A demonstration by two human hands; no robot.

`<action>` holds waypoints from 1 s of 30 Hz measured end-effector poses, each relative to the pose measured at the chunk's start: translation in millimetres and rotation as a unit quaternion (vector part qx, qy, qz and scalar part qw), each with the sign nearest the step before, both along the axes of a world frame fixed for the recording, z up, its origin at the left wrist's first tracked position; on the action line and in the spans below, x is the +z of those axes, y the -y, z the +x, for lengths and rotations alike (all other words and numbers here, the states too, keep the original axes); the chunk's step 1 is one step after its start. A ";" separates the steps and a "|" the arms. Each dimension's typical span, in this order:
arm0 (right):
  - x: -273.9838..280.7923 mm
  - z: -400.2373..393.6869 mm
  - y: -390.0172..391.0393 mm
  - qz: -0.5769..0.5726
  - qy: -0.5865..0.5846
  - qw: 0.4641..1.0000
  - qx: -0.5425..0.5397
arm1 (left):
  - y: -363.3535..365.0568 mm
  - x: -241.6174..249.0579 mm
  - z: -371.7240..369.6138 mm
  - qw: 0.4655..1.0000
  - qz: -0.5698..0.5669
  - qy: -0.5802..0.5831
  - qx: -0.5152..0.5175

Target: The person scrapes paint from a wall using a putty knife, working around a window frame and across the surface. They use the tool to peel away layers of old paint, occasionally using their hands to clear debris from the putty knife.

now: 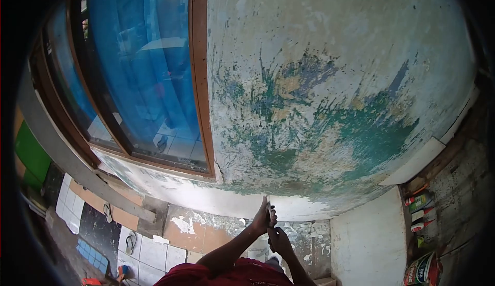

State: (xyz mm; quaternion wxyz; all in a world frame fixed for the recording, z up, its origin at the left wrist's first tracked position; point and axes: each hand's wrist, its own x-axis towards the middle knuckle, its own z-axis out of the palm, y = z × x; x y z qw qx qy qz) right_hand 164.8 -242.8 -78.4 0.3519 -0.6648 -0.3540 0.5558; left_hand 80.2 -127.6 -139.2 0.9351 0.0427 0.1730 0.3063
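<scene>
My left hand (264, 218) is up against the lower part of the wall (304, 147), its fingers closed around a thin, light-edged tool that looks like a scraper (268, 204). Just below it, my right hand (280, 240) is closed at the lower end of the same tool, whose handle is mostly hidden by the fingers. Green, purple and cream paint patches cover the wall above, and a whiter strip runs along its bottom.
A brown-framed window (202, 80) with blue curtains stands at left. Paint flakes litter the floor (193, 234) below. Bottles (420, 200) and a labelled paint can (422, 270) stand at right. Sandals (131, 242) lie on white tiles at lower left.
</scene>
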 end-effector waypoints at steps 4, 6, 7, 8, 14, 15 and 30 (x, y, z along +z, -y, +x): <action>24.2 -13.9 -9.4 0.031 -0.050 0.997 -0.050 | -5.3 77.0 -13.5 0.988 0.103 -0.112 -0.010; 49.2 -18.0 -10.0 0.039 -0.062 0.995 -0.070 | -6.1 87.7 -12.0 0.986 0.098 -0.132 -0.007; 50.2 -16.2 -9.9 0.043 -0.051 0.995 -0.069 | -6.0 89.0 -10.7 0.987 0.095 -0.133 -0.001; 47.6 -12.5 -10.0 0.045 -0.055 0.996 -0.060 | -6.0 89.6 -9.5 0.987 0.091 -0.135 0.007; 39.9 4.5 -28.1 0.064 -0.014 0.998 0.020 | -16.4 85.8 -8.2 0.982 0.088 -0.151 0.073; 49.3 4.5 -35.4 0.068 -0.033 0.997 0.028 | -20.5 97.5 -12.6 0.978 0.108 -0.163 0.071; 142.0 13.2 -148.8 0.198 -0.095 0.966 0.134 | -88.6 217.5 -4.8 0.903 0.252 -0.163 0.306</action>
